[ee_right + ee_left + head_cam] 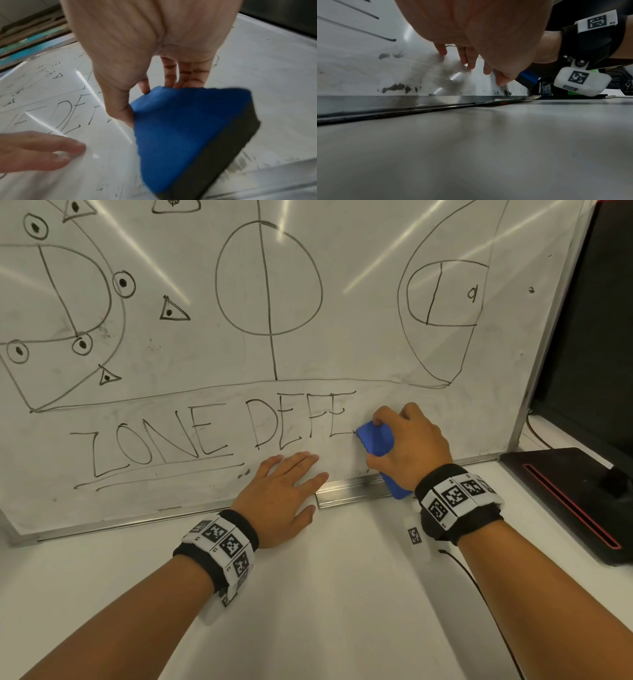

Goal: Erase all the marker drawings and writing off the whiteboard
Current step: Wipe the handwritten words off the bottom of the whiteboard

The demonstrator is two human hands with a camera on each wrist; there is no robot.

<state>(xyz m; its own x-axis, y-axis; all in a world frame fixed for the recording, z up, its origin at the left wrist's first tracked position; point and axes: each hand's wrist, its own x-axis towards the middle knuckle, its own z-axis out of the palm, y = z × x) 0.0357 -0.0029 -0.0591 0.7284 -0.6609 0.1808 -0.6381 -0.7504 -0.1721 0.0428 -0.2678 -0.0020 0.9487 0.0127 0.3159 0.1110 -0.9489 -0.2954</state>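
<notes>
The whiteboard leans on a white table and carries black marker circles, triangles, curves and the underlined words "ZONE DEFE". My right hand grips a blue eraser with a dark felt base and holds it on the board just right of the last letter. The strip to the right of the eraser is wiped, with grey smears. My left hand lies flat, fingers spread, on the board's lower edge below "DEFE". In the left wrist view its fingertips touch the board.
An aluminium frame runs along the board's bottom edge, with marker residue above it. A black device with a red stripe and a dark monitor stand to the right. White table lies in front of the board.
</notes>
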